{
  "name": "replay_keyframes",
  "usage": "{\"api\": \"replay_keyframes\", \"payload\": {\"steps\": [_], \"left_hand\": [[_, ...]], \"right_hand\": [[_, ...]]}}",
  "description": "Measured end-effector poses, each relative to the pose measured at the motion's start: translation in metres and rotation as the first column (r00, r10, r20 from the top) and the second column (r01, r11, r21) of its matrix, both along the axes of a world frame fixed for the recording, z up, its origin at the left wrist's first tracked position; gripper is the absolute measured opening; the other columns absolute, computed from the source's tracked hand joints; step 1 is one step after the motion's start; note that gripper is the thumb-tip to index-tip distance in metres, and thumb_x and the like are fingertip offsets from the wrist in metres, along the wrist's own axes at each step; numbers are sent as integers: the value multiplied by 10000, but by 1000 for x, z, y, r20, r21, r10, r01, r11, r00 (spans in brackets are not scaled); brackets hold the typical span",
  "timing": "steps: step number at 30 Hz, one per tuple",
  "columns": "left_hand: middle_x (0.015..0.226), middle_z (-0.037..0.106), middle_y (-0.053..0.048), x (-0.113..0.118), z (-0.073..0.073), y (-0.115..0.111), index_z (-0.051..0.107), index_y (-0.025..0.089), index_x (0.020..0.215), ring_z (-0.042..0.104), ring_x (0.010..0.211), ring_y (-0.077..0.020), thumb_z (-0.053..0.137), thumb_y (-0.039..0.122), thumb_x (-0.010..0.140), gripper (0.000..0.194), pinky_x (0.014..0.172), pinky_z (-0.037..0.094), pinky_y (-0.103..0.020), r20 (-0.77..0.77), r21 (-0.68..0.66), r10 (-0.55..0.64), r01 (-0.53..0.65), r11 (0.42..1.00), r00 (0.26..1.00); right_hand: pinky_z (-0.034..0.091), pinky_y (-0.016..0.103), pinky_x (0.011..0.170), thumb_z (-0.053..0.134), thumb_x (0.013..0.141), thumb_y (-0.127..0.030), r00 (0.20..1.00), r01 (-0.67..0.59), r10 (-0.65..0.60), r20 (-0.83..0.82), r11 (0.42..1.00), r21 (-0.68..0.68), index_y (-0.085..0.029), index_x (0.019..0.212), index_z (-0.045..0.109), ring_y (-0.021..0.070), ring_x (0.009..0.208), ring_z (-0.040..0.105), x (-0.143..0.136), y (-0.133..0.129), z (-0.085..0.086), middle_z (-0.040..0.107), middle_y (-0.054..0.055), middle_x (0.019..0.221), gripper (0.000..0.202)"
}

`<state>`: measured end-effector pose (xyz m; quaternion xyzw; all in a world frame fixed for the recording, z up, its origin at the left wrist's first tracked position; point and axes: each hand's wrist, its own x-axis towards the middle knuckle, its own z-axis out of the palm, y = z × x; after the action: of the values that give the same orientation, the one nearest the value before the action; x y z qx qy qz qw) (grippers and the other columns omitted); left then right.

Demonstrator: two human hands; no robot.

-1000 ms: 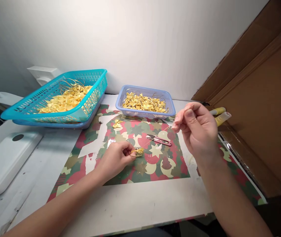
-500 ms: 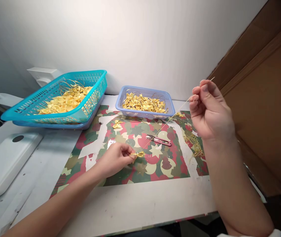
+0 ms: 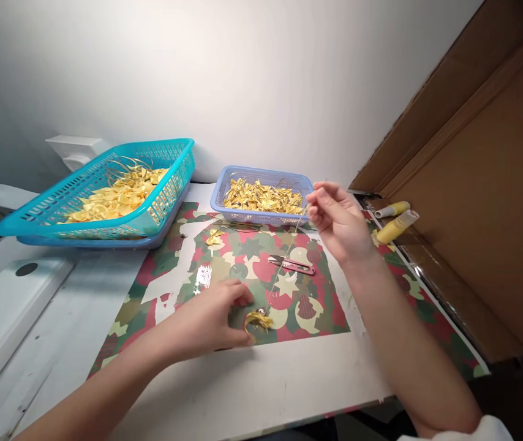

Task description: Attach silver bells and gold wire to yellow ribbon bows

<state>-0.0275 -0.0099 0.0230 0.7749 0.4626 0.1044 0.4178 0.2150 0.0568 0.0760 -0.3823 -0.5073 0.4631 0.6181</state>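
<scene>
A gold ribbon bow (image 3: 261, 320) with a small shiny piece on it is near the front of the patterned sheet, blurred; I cannot tell whether it hangs or rests there. My left hand (image 3: 229, 315) is just left of it, thumb and fingers apart, open. A thin gold thread (image 3: 278, 269) runs from the bow up to my right hand (image 3: 337, 220), which pinches its upper end in front of the small basket. Pink thread snips (image 3: 291, 264) lie on the sheet behind the thread.
A blue-purple basket (image 3: 261, 218) holds many gold bows. At left, a turquoise basket (image 3: 169, 184) holds more yellow bows. One loose bow (image 3: 214, 236) lies on the sheet. Two yellow tubes (image 3: 397, 226) stand at right by the cardboard (image 3: 463, 184). A white device (image 3: 8, 312) sits at left.
My left hand has let go of the bow and opened. The bow is now nearer the front edge. My right hand has moved left and down with the thread, and the view has shifted slightly.
</scene>
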Motion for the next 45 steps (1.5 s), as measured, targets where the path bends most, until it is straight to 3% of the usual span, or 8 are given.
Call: {"api": "replay_keyframes", "payload": {"steps": [3,8,11,15,23,32,40,45], "left_hand": [[1298,557,-120,-5,21,9,544,262,1302,577,1105,-304,823,407,535,829,719,507,-278,54,117,-100,93,989,994],[1190,641,-76,23,38,36,603,270,1186,583,1114,-245,540,492,864,397,871,502,-337,367,-29,-170,194,981,915],[622,568,-31,43,33,45,524,206,647,597,645,-170,359,546,921,466,682,536,-331,704,-214,135,28,976,697],[645,554,0,45,20,47,475,205,681,581,621,-124,476,440,898,320,646,529,-274,763,-422,487,-244,873,424],[920,728,-59,36,5,19,726,189,906,657,918,-227,566,426,864,289,816,526,-335,506,-173,158,-80,982,848],[817,692,-63,31,-18,24,606,178,638,633,828,-184,469,360,872,326,821,508,-314,634,-329,393,-228,916,666],[675,577,-12,30,-16,21,571,187,574,542,721,-161,436,349,878,369,792,447,-302,523,-136,250,-209,968,815],[660,552,-16,29,-15,19,546,196,583,516,734,-178,416,314,890,354,743,418,-314,485,103,195,-277,955,853]], "right_hand": [[557,200,572,741,737,-406,989,-145,144,-33,989,-34,-264,851,653,62,593,605,-17,-8,5,660,-58,735,202],[565,242,590,710,757,-434,971,-238,238,-27,971,-12,-264,852,638,83,609,628,-30,-7,5,674,-54,750,207],[547,235,575,727,744,-419,975,-218,217,-45,976,-26,-248,848,648,82,596,622,-26,-7,-11,688,-44,740,215],[501,222,491,741,738,-370,968,-243,250,19,953,-183,-203,805,685,91,540,606,-19,-28,-45,722,3,713,189],[571,300,638,747,723,-371,968,-199,222,112,962,-189,-213,824,740,173,736,696,-40,-49,-58,739,38,817,188],[493,325,766,643,813,-294,898,-44,73,433,996,-76,-230,964,689,190,964,603,-42,-41,-71,680,52,1076,171],[404,382,922,552,883,-222,784,-299,261,563,954,-26,-216,830,598,180,993,546,-40,-52,-72,612,24,979,71],[401,351,883,500,921,-249,803,-208,150,577,977,35,-207,786,534,176,946,515,-34,-51,-76,573,26,912,145]]}}
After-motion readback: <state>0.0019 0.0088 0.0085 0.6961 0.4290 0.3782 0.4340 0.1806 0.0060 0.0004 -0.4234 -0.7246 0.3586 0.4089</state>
